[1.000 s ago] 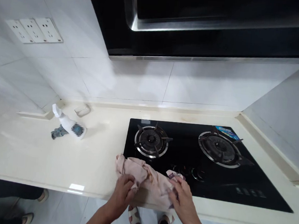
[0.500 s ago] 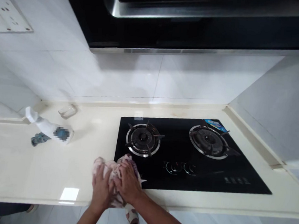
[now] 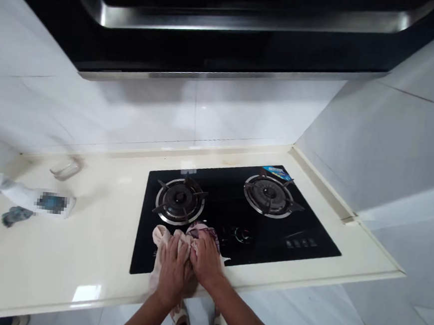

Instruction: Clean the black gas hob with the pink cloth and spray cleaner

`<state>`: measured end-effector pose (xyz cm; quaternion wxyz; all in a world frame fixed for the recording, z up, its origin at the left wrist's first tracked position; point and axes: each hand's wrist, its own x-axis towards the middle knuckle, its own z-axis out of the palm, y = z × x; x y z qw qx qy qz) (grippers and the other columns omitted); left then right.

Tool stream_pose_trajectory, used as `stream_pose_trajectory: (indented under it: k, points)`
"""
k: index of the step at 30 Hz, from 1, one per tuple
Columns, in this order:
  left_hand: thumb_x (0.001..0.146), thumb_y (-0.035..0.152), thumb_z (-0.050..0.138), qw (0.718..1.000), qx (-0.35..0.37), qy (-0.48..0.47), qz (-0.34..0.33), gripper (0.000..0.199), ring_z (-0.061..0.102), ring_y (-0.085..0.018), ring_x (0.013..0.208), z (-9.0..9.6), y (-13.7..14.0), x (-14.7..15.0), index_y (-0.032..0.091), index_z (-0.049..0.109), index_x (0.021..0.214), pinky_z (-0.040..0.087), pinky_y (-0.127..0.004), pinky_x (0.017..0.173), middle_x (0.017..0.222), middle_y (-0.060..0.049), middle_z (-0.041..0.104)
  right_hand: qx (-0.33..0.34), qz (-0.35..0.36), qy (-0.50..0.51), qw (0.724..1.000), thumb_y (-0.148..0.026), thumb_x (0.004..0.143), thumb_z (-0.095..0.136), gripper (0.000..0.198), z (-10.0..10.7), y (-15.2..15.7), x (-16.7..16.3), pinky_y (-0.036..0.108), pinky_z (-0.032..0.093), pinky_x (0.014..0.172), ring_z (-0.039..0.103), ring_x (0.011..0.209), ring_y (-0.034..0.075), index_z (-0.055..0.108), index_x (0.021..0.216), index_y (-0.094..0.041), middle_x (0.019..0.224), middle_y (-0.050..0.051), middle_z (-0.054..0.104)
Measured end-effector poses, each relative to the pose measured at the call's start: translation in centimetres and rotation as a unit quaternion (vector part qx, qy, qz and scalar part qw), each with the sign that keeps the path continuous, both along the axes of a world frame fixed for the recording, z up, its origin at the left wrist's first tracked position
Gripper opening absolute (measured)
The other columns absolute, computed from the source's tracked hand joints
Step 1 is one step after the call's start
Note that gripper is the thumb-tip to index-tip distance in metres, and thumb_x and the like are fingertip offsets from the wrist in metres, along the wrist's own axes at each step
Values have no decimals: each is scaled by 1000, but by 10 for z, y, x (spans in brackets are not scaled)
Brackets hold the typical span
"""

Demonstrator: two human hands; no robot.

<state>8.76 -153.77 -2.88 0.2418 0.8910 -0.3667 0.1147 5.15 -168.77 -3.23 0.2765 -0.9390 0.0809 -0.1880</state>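
A bunched pink cloth [image 3: 161, 234] with a darker patterned part lies over the front of the black gas stove [image 3: 221, 198], between the left burner [image 3: 180, 200] and the counter's front edge. My left hand [image 3: 173, 269] presses on the cloth with its fingers curled into it. Close beside it, my right hand [image 3: 207, 259] grips the cloth's right side, near the control knobs [image 3: 242, 234]. One knob is partly covered by the cloth. Folds hang down toward the counter edge beneath my wrists.
On the counter [image 3: 102, 238] at left lie a white spray bottle [image 3: 22, 196], a dark grey-green rag [image 3: 16, 215] and a clear glass-like dish [image 3: 66, 168]. The right burner [image 3: 269, 195] has a raised pan support. A black range hood [image 3: 229, 51] overhangs the stove.
Both hands have slid the cloth rightward, from the stove's left front corner onto the glass toward the knobs. The camera view has turned to the right.
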Motion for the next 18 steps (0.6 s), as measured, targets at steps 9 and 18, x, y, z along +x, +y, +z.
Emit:
stream_pose_trajectory:
  k: [9,18]
  points:
    - [97,28,51,990,8,78,-118,54,28,-41,151,-18,-56,-50,29,44,150,25,-72,117,165,-16,29,52,67,-5,996,-25,94,49,37,-16,-90,-84,48,44,114,56,130,24,62,129,-23,136,9,63]
    - [89,22,56,927,-79,212,-299,69,15,-43,154,-10,-226,-86,18,33,154,11,-73,122,167,-17,22,24,-163,-123,979,-46,97,49,34,-46,-265,-142,58,42,111,47,135,32,66,105,-17,143,20,50]
